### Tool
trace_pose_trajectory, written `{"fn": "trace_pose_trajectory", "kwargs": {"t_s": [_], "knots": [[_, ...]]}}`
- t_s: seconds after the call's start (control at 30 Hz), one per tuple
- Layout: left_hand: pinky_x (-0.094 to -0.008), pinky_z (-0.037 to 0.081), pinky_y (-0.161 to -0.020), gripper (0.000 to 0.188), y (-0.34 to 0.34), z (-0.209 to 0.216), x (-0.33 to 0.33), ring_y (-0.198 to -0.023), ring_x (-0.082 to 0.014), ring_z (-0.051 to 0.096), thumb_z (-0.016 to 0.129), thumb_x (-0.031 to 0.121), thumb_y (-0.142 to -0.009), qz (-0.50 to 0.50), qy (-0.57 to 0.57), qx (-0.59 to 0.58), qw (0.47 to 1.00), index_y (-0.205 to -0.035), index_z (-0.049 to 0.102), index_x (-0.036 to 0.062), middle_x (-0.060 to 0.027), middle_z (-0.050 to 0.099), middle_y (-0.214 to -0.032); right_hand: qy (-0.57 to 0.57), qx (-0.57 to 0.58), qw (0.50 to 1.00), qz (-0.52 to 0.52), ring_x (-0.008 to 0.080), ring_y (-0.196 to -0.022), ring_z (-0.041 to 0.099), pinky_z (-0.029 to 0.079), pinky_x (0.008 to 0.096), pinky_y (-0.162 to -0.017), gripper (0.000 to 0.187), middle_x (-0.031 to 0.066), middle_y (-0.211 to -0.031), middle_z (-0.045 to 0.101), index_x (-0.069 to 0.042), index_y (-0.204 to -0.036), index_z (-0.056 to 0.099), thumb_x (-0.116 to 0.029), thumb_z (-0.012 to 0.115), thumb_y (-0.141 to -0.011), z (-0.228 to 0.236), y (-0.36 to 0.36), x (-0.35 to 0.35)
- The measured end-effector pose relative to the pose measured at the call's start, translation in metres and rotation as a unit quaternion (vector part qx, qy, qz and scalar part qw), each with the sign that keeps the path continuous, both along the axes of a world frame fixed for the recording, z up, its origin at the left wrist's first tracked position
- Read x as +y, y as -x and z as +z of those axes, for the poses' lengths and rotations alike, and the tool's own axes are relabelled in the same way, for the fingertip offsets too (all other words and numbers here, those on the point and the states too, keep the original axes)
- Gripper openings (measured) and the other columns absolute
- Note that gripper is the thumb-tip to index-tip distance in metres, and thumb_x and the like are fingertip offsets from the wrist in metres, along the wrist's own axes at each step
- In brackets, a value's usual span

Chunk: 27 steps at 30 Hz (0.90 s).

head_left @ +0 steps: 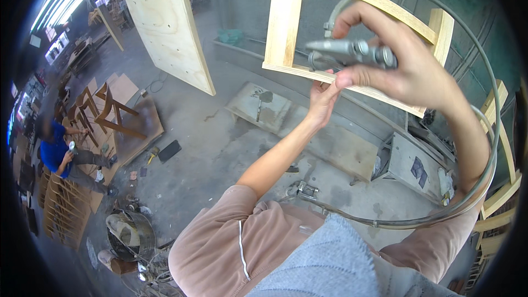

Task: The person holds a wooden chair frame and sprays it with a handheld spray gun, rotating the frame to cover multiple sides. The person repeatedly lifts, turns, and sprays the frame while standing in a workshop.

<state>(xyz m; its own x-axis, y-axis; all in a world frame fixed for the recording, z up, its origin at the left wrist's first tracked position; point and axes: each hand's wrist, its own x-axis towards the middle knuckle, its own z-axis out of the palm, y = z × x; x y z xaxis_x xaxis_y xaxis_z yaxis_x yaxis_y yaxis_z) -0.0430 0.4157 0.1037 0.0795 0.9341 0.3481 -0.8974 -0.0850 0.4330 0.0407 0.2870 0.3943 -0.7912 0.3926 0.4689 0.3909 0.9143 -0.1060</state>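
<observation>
My left hand [323, 98] is closed on the lower rail of a pale wooden frame [284, 16], its fingers partly hidden behind the wood. The frame has straight uprights and a curved top rail. In front of it, my right hand [410, 58] grips a metal spray gun [349, 54], slightly blurred, its nozzle end pointing left across the frame. A grey hose [491, 71] joins the gun, arcs over my right hand and loops down past my right forearm.
A pale plywood panel [165, 25] hangs at the upper left. Low metal-topped benches [344, 148] stand below the frame. At far left, a person in blue [54, 148] works beside brown chair frames [113, 111]. A bucket [144, 236] sits lower left; more pale frames [503, 195] stand right.
</observation>
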Motion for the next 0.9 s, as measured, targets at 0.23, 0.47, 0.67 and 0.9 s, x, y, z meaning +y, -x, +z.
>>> {"fn": "trace_pose_trajectory", "kwargs": {"t_s": [0.23, 0.47, 0.67, 0.9], "knots": [[-0.0419, 0.040, -0.120, 0.075, -0.017, 0.001, 0.020, -0.141, -0.0266, 0.050, 0.080, 0.011, -0.093, 0.026, -0.005, 0.028, 0.999, -0.151, 0.032, 0.0033, -0.0190, 0.049, -0.150, -0.273, 0.018, 0.951, -0.147, 0.0243, -0.076, 0.070, 0.050, 0.0367, -0.065, 0.043, 0.0128, -0.083, 0.071, -0.005, -0.114, 0.053, -0.027, 0.083, -0.092, 0.119, 0.057, 0.055], [-0.0386, 0.046, -0.117, 0.076, -0.041, -0.010, 0.035, -0.142, -0.0254, 0.048, 0.080, 0.007, -0.092, 0.081, -0.033, 0.018, 0.996, -0.150, 0.031, -0.0003, -0.0198, 0.046, -0.151, -0.238, -0.064, 0.960, -0.133, 0.0248, -0.076, 0.074, 0.052, 0.0359, -0.066, 0.046, 0.0109, -0.091, 0.070, -0.004, -0.118, 0.053, -0.021, 0.084, -0.088, 0.074, 0.069, -0.007], [-0.0374, 0.049, -0.110, 0.074, -0.064, -0.017, 0.053, -0.136, -0.0192, 0.051, 0.082, 0.005, -0.088, 0.094, -0.079, -0.051, 0.991, -0.148, 0.040, 0.0022, -0.0124, 0.052, -0.148, 0.073, -0.131, 0.985, -0.084, 0.0244, -0.084, 0.075, 0.054, 0.0347, -0.075, 0.057, 0.0068, -0.111, 0.069, -0.005, -0.123, 0.056, -0.020, 0.090, -0.080, 0.015, 0.077, -0.040], [-0.0384, 0.049, -0.107, 0.085, -0.081, -0.005, 0.047, -0.137, -0.0201, 0.050, 0.084, 0.007, -0.088, 0.149, -0.018, 0.053, 0.987, -0.155, 0.033, 0.0060, -0.0115, 0.038, -0.160, -0.342, -0.163, 0.919, -0.112, 0.0248, -0.073, 0.073, 0.051, 0.0361, -0.062, 0.041, 0.0122, -0.081, 0.072, -0.004, -0.110, 0.052, -0.027, 0.081, -0.093, 0.118, 0.138, -0.007]]}}
